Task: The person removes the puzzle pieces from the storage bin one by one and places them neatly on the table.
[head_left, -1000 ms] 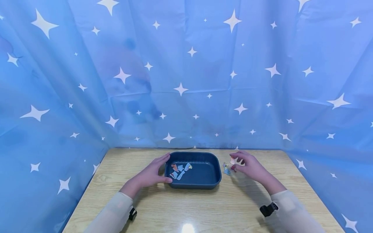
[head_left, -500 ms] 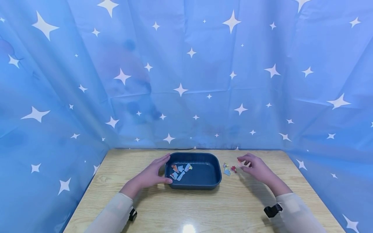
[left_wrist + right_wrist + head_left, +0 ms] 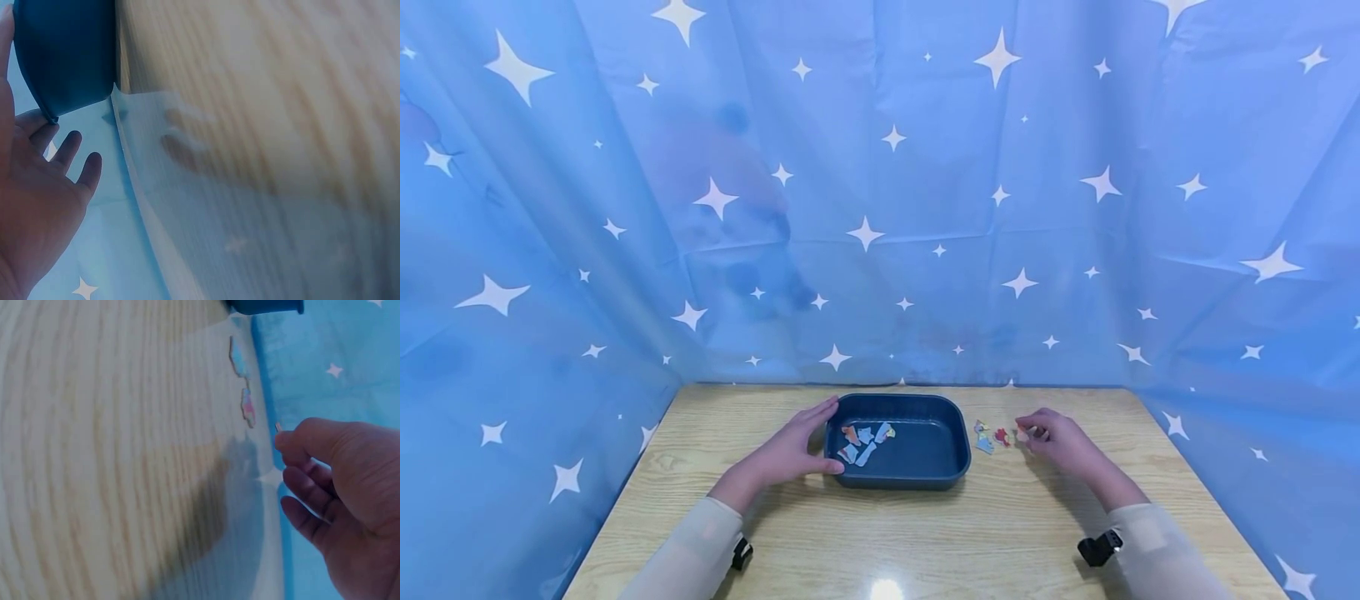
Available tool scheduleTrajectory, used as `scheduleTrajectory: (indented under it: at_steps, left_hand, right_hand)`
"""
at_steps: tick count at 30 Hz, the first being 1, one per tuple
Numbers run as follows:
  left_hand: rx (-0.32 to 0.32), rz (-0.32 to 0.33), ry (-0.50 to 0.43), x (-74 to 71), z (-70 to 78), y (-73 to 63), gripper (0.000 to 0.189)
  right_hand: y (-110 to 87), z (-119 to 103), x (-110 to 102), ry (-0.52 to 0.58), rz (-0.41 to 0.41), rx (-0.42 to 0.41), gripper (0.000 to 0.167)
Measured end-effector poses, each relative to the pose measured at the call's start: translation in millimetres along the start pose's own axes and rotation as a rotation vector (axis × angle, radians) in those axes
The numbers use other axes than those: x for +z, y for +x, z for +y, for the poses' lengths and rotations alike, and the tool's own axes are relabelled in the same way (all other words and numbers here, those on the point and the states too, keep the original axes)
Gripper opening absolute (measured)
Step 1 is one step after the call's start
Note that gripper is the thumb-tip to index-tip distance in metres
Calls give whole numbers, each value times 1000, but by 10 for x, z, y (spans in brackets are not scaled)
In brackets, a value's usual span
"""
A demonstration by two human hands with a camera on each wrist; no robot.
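A dark blue rectangular tray (image 3: pixel 898 482) sits mid-table in the head view, with several puzzle pieces (image 3: pixel 865 452) in its left half. My left hand (image 3: pixel 790 446) grips the tray's left end, thumb at the front and fingers at the back corner. In the left wrist view its fingertips meet the tray wall (image 3: pixel 69 50), the outer fingers spread free. Right of the tray, my right hand (image 3: pixel 1063 442) pinches a pale pinkish puzzle piece (image 3: pixel 1022 435) low over the table; the fingers hide most of it. Just left of that hand lies a red piece (image 3: pixel 1002 437).
Between the tray and the red piece lie a blue piece (image 3: pixel 984 443) and a small yellowish piece (image 3: pixel 981 426). The wooden table (image 3: pixel 880 533) ends at a blue star-printed curtain (image 3: pixel 880 275) behind it and at the sides. Black wrist cameras (image 3: pixel 1100 547) sit on the sleeves.
My right hand has moved right and lowered with the pinched piece, away from the other loose pieces, so the red piece shows fully. The left hand and tray stay put.
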State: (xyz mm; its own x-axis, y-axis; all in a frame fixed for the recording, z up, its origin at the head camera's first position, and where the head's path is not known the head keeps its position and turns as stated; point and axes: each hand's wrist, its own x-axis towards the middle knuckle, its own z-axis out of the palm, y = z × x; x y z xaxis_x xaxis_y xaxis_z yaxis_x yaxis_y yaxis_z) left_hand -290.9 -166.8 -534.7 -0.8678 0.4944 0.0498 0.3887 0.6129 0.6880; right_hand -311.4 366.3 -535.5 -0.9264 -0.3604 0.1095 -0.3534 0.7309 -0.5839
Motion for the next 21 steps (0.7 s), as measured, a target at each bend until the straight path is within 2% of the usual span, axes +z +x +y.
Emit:
scheduleTrajectory:
  at_steps: [3,21]
  left_hand:
    - [-1,4,2,7,-1,3,113]
    - [-12,3,3,2,2,13,112]
  right_hand:
    - [-3,31,20,2,-11,26,40]
    - [54,99,72,3,-74,60,38]
